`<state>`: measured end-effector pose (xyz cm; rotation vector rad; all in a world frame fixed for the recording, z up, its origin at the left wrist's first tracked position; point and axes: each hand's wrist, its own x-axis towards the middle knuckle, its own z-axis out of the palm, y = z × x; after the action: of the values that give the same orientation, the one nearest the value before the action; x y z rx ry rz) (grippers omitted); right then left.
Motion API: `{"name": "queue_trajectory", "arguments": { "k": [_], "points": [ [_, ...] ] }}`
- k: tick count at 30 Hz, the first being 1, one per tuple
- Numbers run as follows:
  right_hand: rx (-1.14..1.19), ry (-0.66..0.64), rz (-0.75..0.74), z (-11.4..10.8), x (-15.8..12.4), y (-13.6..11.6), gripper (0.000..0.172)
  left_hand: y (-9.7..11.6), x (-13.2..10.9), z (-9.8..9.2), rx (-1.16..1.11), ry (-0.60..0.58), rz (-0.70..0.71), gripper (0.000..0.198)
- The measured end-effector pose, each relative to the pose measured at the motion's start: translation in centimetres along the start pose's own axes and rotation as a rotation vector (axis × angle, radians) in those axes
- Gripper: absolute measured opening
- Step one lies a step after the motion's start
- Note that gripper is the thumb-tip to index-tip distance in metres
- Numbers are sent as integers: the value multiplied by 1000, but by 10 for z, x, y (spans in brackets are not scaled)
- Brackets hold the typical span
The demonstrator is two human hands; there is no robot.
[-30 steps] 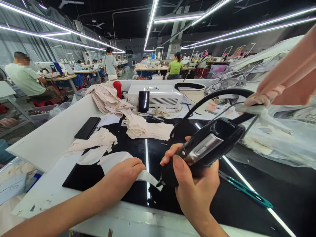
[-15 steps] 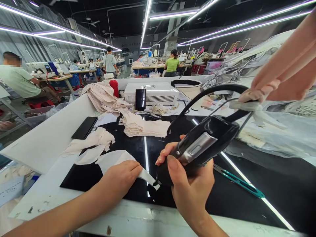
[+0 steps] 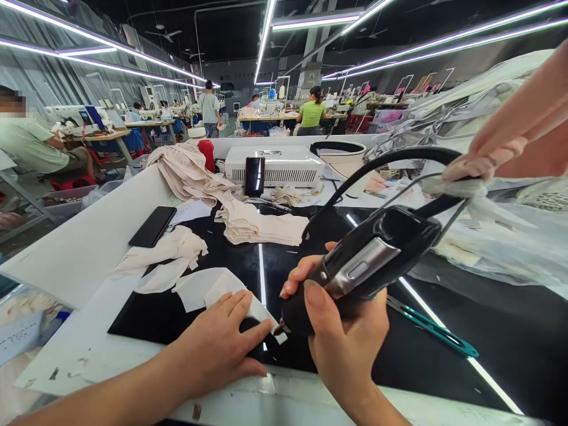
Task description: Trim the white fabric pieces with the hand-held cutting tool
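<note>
My left hand (image 3: pixel 217 340) lies flat with its fingers spread, pressing a pale fabric piece (image 3: pixel 193 290) onto the glossy black board (image 3: pixel 146 322). The fabric narrows to a white end to the right of my fingers. In my right hand (image 3: pixel 348 337) is a black corded handheld tool (image 3: pixel 361 266) with a silver plate on its side, held tilted. Its narrow tip points down at the fabric's end; whether it touches cannot be made out. The tool's thick black cable (image 3: pixel 350 189) arches up behind it to a cloth tie at upper right.
A stack of cream fabric pieces (image 3: pixel 266 228) and looser pieces (image 3: pixel 166 251) lie beyond my left hand. A slim teal-handled tool (image 3: pixel 452 343) rests at right. Behind are a vented white box (image 3: pixel 284 163), a phone (image 3: pixel 254 177) and a dark flat device (image 3: pixel 152 226). People sit and stand farther back.
My left hand has gone from a closed grip on the fabric to flat and spread, a little nearer me. My right hand and the tool stay almost in place.
</note>
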<state>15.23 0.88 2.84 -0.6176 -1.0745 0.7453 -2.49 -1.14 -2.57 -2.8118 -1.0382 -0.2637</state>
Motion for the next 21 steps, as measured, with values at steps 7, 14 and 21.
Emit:
{"name": "queue_trajectory", "arguments": {
  "k": [7,14,21],
  "points": [
    [18,23,-20,3,17,8,30,1,-2,2,6,44,12,74],
    [8,-8,2,10,23,21,24,4,-1,3,-5,55,-11,80],
    [-28,-27,3,11,22,21,24,4,-1,3,-37,25,-17,80]
  ]
}}
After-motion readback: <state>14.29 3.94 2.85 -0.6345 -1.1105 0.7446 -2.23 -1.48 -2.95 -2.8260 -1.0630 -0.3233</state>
